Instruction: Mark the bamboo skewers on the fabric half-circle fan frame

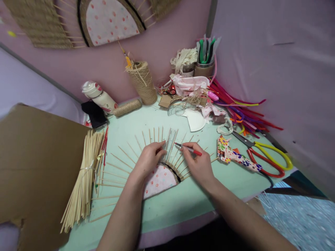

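A half-round piece of white fabric with red dots (pixel 161 179) lies on the green tabletop, edged with twine and a black band. Thin wooden sticks (pixel 125 156) fan outward from its curved edge. My left hand (pixel 150 157) is closed at the left side of a clear ruler (pixel 170 139), which lies along sticks near the top of the fan. In my right hand (pixel 199 165) is a red pen (pixel 192 150), its tip pointing left, close to the ruler and the sticks. Part of the fabric is hidden under my left hand and forearm.
A bundle of sticks (pixel 83 184) and cardboard (pixel 39 167) lie at the left. Behind are a bottle (pixel 101 97), twine spools (pixel 143 83) and fabric scraps (pixel 192 85). A floral glue gun (pixel 235 155), scissors (pixel 267 157) and pipe cleaners (pixel 243 111) are at the right.
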The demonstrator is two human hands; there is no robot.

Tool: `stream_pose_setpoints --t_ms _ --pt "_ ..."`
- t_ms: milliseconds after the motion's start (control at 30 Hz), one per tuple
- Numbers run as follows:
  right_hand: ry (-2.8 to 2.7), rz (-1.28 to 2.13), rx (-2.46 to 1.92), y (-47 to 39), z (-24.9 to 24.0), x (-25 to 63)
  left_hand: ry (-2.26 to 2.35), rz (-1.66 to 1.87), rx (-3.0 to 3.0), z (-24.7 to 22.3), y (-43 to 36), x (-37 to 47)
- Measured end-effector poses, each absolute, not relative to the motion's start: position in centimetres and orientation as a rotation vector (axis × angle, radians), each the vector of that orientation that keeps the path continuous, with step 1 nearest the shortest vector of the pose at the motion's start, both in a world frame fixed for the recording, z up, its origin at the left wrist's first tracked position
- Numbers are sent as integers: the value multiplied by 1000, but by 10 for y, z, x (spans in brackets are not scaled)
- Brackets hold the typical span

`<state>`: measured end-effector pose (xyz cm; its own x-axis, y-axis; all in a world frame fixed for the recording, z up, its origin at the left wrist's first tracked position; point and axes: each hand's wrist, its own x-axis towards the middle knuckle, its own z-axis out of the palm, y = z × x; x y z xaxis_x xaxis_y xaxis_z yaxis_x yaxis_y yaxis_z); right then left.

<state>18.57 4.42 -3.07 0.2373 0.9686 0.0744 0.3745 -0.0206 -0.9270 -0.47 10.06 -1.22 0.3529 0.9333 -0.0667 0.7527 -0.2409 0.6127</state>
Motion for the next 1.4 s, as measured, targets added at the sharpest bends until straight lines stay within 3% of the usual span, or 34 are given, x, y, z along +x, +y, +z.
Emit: stream_pose_setpoints --t_ms 233,500,867,1400 --pt "-1269 780 -1542 43 -28 187 1486 459 1989 -11 100 -5" --pt "-1121 685 -1406 32 -25 187 1535 910 1752 -11 101 -6" --pt "-1121 633 -1433 1 -33 206 1439 509 1916 -10 95 4" --pt "-1194 698 -1501 1 -47 204 1403 490 2118 -13 95 7"
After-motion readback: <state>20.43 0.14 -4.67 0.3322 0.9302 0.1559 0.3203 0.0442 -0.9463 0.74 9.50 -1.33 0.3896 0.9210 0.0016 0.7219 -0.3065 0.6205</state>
